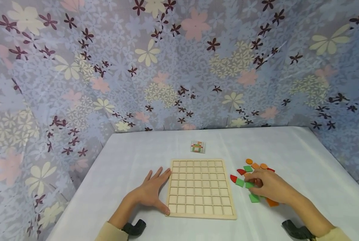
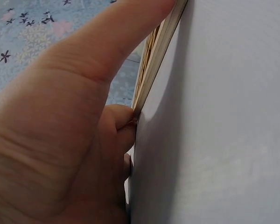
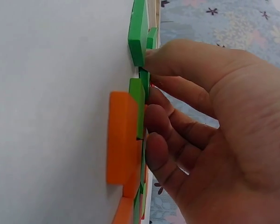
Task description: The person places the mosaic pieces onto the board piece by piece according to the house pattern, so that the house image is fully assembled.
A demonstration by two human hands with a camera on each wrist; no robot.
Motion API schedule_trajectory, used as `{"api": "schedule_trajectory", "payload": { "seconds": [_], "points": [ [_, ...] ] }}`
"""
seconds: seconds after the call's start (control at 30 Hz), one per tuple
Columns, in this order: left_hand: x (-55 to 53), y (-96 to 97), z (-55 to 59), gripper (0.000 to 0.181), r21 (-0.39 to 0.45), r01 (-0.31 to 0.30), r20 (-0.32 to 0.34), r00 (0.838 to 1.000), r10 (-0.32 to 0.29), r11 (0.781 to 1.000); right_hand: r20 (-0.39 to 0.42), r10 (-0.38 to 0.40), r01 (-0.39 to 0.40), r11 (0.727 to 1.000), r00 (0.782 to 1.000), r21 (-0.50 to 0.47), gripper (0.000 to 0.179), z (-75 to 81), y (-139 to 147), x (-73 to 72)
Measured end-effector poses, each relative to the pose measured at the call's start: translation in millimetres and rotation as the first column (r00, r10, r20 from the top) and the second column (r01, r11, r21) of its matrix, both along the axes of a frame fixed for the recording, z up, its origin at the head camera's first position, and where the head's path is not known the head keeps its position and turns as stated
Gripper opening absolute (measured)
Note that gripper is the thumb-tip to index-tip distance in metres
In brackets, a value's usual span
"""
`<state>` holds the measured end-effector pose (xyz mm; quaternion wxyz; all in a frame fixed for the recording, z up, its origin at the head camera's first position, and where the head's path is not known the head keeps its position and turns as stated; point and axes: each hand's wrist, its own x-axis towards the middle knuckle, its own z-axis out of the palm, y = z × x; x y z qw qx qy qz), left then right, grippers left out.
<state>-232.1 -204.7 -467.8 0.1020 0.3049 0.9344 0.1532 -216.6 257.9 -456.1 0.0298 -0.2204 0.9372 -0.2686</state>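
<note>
A pale wooden grid board (image 1: pixel 201 216) lies flat on the white table. My left hand (image 1: pixel 151 190) is spread beside it, thumb at the near left corner and fingertips at the left edge. In the left wrist view, the thumb (image 2: pixel 126 28) touches the board's side (image 2: pixel 161 60). My right hand (image 1: pixel 266 184) reaches down into a loose group of coloured tiles. Its thumb and index finger pinch a green square tile (image 1: pixel 249 185) at its edges. The other fingers (image 3: pixel 157 119) curl loosely over green and orange tiles (image 3: pixel 122 140) in the right wrist view, which hides some of them.
A small pattern card (image 1: pixel 198 147) lies beyond the board. Around the right hand are red quarter-round tiles (image 1: pixel 233 178), orange discs (image 1: pixel 249 161), and more green squares (image 1: pixel 253 198). A flowered cloth (image 1: pixel 179 67) hangs behind the table (image 1: pixel 131 150).
</note>
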Motion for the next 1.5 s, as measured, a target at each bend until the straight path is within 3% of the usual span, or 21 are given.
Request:
{"api": "schedule_trajectory", "payload": {
  "seconds": [0.4,0.57,0.9,1.17,1.5],
  "points": [
    [2.0,2.4,-7.2,0.142,0.031,0.001,0.023,1.000,-0.002,1.000,0.084,0.048,-0.039,0.994,0.995,-0.103,0.028,0.1,-1.6,0.4],
    [2.4,1.1,-1.4,0.142,0.022,-0.010,0.018,1.000,0.009,1.000,0.070,0.072,-0.064,0.991,0.995,-0.115,0.026,3.0,-8.3,-3.6],
    [0.2,1.7,-0.4,0.140,0.044,0.004,0.009,1.000,-0.004,0.999,-0.059,0.146,-0.151,0.984,0.988,-0.094,0.023,8.8,-26.1,-10.9],
    [0.2,-0.7,0.1,0.142,0.023,-0.014,0.013,1.000,0.014,1.000,-0.015,0.204,-0.204,0.972,0.979,-0.119,0.029,12.3,-47.2,-14.2],
    [0.0,1.0,-1.0,0.141,0.031,-0.008,0.009,1.000,0.008,0.999,-0.031,0.251,-0.253,0.958,0.967,-0.131,0.026,11.0,-66.3,-15.8]
  ]
}}
